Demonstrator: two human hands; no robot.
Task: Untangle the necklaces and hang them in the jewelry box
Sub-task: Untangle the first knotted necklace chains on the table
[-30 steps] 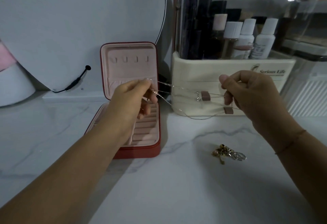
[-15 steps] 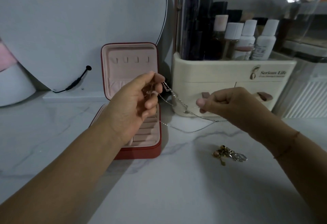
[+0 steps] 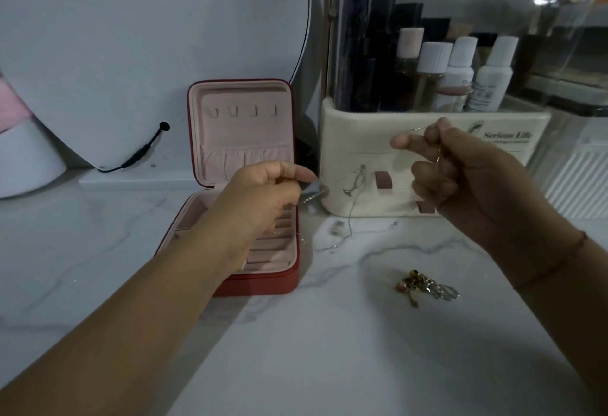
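A red jewelry box (image 3: pixel 289 279) stands open on the marble counter, its pink lid upright with a row of small hooks (image 3: pixel 241 111). My left hand (image 3: pixel 263 198) hovers over the box's right side and pinches one end of a thin silver necklace (image 3: pixel 353 185). My right hand (image 3: pixel 460 169) is raised in front of the cream organizer and pinches the chain's other part between thumb and fingers. The chain sags between both hands, and a loop of it trails onto the counter. A tangled heap of gold and silver necklaces (image 3: pixel 424 289) lies on the counter below my right hand.
A cream cosmetics organizer (image 3: pixel 345 139) with several bottles stands behind my hands. A large round mirror (image 3: pixel 148 37) with a black cable (image 3: pixel 141 152) leans behind the box. A white and pink object (image 3: pixel 19 139) sits at far left.
My right hand has risen and moved right, pulling the chain upward. My left hand has dropped slightly and turned palm down over the box. The chain's loop now touches the counter.
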